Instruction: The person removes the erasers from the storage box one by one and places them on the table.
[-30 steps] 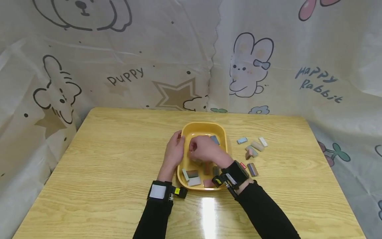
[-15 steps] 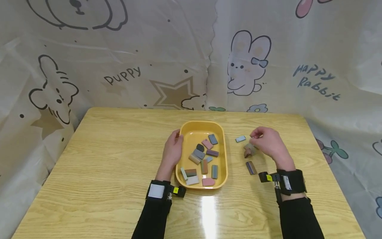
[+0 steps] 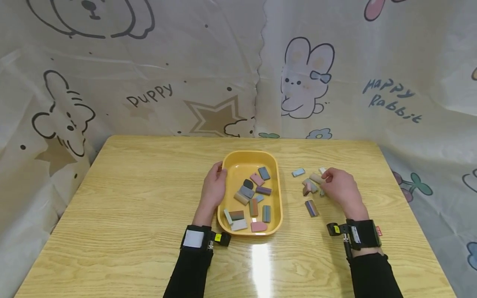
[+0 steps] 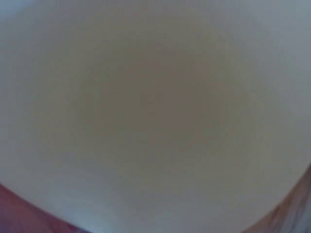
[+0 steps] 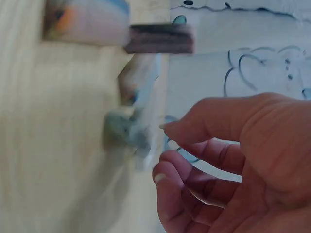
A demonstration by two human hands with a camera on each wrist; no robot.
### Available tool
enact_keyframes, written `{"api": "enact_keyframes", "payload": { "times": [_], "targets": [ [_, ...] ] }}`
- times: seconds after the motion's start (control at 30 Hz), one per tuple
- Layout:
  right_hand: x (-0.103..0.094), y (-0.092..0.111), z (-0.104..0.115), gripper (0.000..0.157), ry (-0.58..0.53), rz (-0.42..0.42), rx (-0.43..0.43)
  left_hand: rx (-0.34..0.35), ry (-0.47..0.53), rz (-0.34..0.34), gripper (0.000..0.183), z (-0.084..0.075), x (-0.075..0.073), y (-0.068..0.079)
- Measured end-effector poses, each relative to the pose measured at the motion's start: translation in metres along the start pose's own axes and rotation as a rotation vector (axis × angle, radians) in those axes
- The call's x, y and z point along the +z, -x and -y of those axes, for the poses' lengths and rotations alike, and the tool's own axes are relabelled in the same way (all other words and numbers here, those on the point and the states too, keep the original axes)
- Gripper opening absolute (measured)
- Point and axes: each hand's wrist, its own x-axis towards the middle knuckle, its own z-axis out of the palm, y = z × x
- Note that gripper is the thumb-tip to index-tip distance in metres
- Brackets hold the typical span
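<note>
My left hand (image 3: 215,186) grips the left side of a yellow tray (image 3: 279,207), its thumb along the rim. Inside the tray lie several small blocks, among them a pink block (image 3: 258,227), a white block (image 3: 239,224) and a purple block (image 3: 263,190). To the right of the tray, my right hand (image 3: 340,188) hovers over a loose cluster of blocks. Its thumb and fingers stand apart in the right wrist view, with a gap between them. A small greenish block (image 5: 121,128) lies just past the fingertips, blurred. The left wrist view is a blur.
In the cluster are a tan block (image 3: 316,178), a reddish-brown block (image 3: 307,189) and a white block (image 3: 322,170). A light blue block (image 3: 298,172) and a striped block (image 3: 311,208) lie apart from it. A printed cloth (image 3: 167,62) hangs behind the wooden table (image 3: 149,186).
My right hand has left the tray and swung right to the loose blocks, then shifted slightly nearer me. A small greenish block now shows by its fingertips. My left hand keeps its grip.
</note>
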Motion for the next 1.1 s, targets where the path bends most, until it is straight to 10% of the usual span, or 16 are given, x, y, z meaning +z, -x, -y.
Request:
{"api": "enact_keyframes", "payload": {
  "times": [0.3, 0.53, 0.87, 1.1],
  "targets": [
    [0.009, 0.0, 0.101, 0.02, 0.035, -0.02, -0.235, -0.022, -0.003, -0.015, 0.043, 0.004, -0.011, 0.004],
    [0.036, 0.005, 0.159, 0.023, 0.22, 0.148, -0.515, -0.009, -0.007, -0.049, 0.041, 0.008, -0.017, 0.003],
    [0.079, 0.014, 0.17, 0.021, 0.471, 0.263, -0.808, -0.008, 0.031, -0.058, 0.04, 0.006, -0.019, 0.004],
    [0.082, 0.017, 0.158, 0.016, 0.523, 0.225, -0.808, 0.02, 0.027, -0.019, 0.039, 0.002, -0.006, 0.002]
  ]
}}
